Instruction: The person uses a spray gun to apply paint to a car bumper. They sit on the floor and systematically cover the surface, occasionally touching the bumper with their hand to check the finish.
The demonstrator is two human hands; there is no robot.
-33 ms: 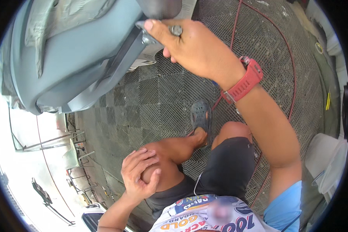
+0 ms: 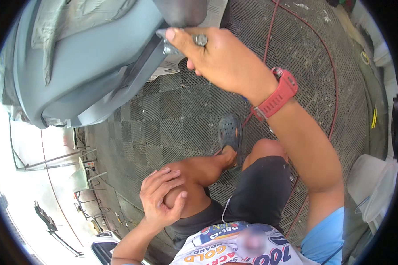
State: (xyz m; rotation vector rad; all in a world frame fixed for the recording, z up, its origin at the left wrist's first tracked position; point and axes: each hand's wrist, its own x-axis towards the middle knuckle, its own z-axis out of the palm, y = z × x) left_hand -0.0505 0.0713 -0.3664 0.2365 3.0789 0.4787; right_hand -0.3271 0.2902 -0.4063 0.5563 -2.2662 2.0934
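Observation:
My right hand (image 2: 227, 57), with a red-strapped watch (image 2: 278, 95) on the wrist, is closed around a spray gun (image 2: 169, 47). A round metal knob shows behind the thumb, and a dark grey cup (image 2: 181, 12) rises above the gun, cut by the top edge. The grip is mostly hidden in my fingers. The gun's front is close to a smooth grey bumper-like panel (image 2: 93, 62); I cannot tell whether they touch. My left hand (image 2: 160, 198) lies empty on my bent left knee (image 2: 197, 187), fingers spread.
Wrinkled grey masking (image 2: 82, 17) covers part of the panel. Newspaper (image 2: 166, 68) sticks out beneath it. A red hose (image 2: 334, 84) curves over the ribbed dark floor tiles (image 2: 159, 115). A white bucket-like container (image 2: 369, 185) stands at right; chairs and metal stands are far left.
Almost nothing differs. My right hand and the spray gun appear slightly lower in the picture, and the panel has shifted a little too. My left hand stays on the knee.

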